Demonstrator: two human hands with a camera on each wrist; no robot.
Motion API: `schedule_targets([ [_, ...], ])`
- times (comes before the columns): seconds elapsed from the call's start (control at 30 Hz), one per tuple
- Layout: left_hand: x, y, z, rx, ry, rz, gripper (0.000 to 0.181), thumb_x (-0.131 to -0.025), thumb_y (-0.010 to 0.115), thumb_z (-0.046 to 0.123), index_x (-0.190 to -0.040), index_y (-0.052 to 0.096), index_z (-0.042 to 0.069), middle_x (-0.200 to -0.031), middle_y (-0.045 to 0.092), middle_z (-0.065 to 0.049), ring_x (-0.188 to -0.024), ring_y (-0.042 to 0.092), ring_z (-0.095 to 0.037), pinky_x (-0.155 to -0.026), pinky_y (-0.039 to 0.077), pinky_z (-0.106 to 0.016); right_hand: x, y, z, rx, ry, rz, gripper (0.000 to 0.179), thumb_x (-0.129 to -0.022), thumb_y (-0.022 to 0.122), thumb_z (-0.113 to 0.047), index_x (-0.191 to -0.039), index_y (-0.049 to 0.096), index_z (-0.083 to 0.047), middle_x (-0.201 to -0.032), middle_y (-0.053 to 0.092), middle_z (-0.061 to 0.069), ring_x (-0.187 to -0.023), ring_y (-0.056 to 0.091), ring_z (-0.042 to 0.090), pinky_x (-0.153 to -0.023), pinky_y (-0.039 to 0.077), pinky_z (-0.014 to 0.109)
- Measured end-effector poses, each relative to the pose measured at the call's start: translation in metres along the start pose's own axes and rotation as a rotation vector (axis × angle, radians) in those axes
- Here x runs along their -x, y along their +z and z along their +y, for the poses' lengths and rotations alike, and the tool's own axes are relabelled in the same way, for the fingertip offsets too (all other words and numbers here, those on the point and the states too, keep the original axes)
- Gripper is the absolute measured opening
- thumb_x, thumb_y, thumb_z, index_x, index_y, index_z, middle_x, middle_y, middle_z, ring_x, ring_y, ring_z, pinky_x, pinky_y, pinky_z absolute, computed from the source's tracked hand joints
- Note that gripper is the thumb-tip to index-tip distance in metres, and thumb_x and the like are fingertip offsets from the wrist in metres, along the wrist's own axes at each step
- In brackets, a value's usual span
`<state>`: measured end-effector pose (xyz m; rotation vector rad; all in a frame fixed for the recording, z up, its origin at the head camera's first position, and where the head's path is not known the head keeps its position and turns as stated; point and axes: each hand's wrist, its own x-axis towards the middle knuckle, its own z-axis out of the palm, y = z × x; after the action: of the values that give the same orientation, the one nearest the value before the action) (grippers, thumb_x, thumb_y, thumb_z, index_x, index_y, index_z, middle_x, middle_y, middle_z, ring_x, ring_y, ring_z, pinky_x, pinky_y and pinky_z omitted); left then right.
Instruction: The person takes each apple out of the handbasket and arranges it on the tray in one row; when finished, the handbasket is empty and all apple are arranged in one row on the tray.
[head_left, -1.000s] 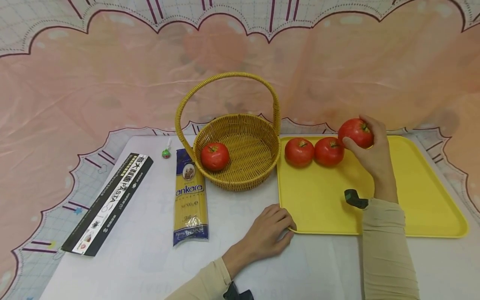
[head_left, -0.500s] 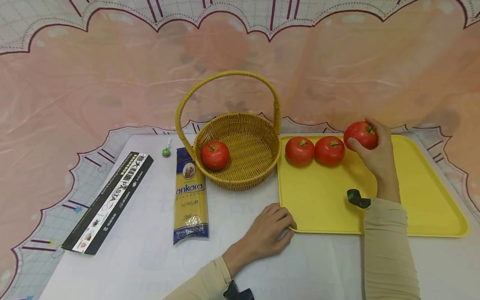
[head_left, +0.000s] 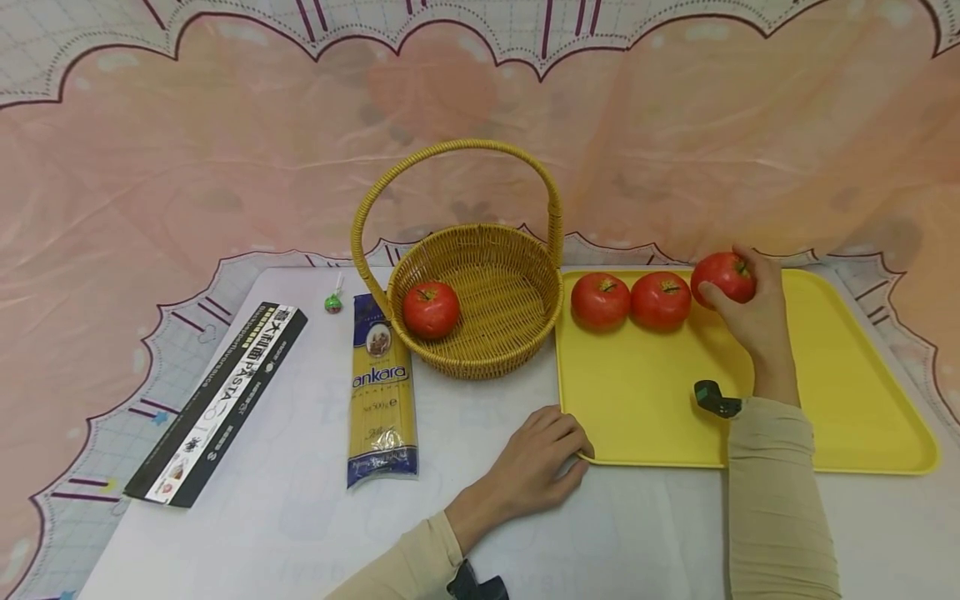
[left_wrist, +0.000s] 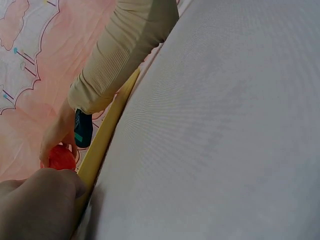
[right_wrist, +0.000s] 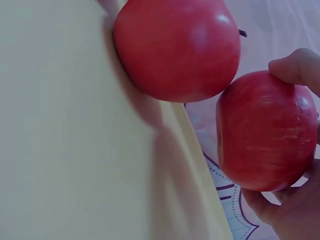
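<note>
My right hand (head_left: 757, 312) grips a red tomato (head_left: 722, 278) between thumb and fingers over the back of the yellow tray (head_left: 637, 400). In the right wrist view the held tomato (right_wrist: 267, 132) is raised off the tray, close beside another tomato (right_wrist: 177, 47). Two tomatoes sit side by side at the tray's back left, a left one (head_left: 600, 301) and a right one (head_left: 660, 300). My left hand (head_left: 531, 462) holds the tray's near left corner, fingers curled over the rim. A wicker basket (head_left: 517, 333) with a tall handle stands left of the tray, one tomato (head_left: 431, 310) inside.
A packet of ankara spaghetti (head_left: 381, 400) lies left of the basket, its top partly under the basket's edge. Farther left is a slanted black-and-white pasta box (head_left: 217, 408). Behind the packet lies a small green lollipop (head_left: 333, 302). A patterned cloth (head_left: 300, 167) hangs behind the table.
My right hand has moved slightly right and lowered the tomato toward the tray. The left hand stays at the tray's corner, and the other objects have not moved.
</note>
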<state>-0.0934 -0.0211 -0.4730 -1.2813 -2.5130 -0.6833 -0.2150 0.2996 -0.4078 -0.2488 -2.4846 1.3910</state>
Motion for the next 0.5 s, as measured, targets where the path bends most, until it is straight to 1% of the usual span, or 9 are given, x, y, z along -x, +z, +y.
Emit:
schedule_targets([
  [0.1, 0.0, 0.0, 0.0, -0.007, 0.008, 0.013, 0.006, -0.089, 0.058, 0.022, -0.093, 0.062, 0.024, -0.092, 0.056, 0.011, -0.096, 0.048, -0.008, -0.109, 0.033, -0.028, -0.002, 0.001, 0.005, 0.008, 0.003, -0.008, 0.072, -0.087, 0.064, -0.029, -0.148, 0.028, -0.016, -0.148, 0.026, 0.015, -0.135, 0.027, 0.034, -0.114, 0.024, 0.053],
  [0.27, 0.0, 0.0, 0.0, -0.027, 0.034, 0.041, 0.005, -0.088, 0.059, 0.021, -0.092, 0.062, 0.023, -0.091, 0.055, 0.011, -0.096, 0.049, -0.008, -0.107, 0.035, -0.029, -0.003, 0.001, 0.009, 0.039, 0.027, -0.032, 0.073, -0.088, 0.063, -0.03, -0.149, 0.025, -0.014, -0.149, 0.023, 0.019, -0.136, 0.025, 0.039, -0.113, 0.024, 0.057],
  [0.37, -0.001, -0.001, 0.0, -0.032, 0.039, 0.043, 0.005, -0.088, 0.059, 0.021, -0.092, 0.061, 0.023, -0.091, 0.054, 0.011, -0.095, 0.048, -0.008, -0.107, 0.036, -0.029, -0.003, 0.001, 0.011, 0.058, 0.044, -0.049, 0.074, -0.089, 0.062, -0.031, -0.149, 0.023, -0.014, -0.148, 0.022, 0.021, -0.136, 0.024, 0.041, -0.112, 0.025, 0.059],
  [0.5, -0.001, -0.001, 0.0, -0.038, 0.042, 0.044, 0.005, -0.088, 0.059, 0.021, -0.093, 0.061, 0.023, -0.091, 0.053, 0.012, -0.095, 0.048, -0.008, -0.106, 0.036, -0.029, -0.004, 0.001, 0.013, 0.079, 0.043, -0.067, 0.075, -0.088, 0.063, -0.03, -0.149, 0.023, -0.013, -0.147, 0.022, 0.023, -0.136, 0.024, 0.043, -0.111, 0.025, 0.06],
])
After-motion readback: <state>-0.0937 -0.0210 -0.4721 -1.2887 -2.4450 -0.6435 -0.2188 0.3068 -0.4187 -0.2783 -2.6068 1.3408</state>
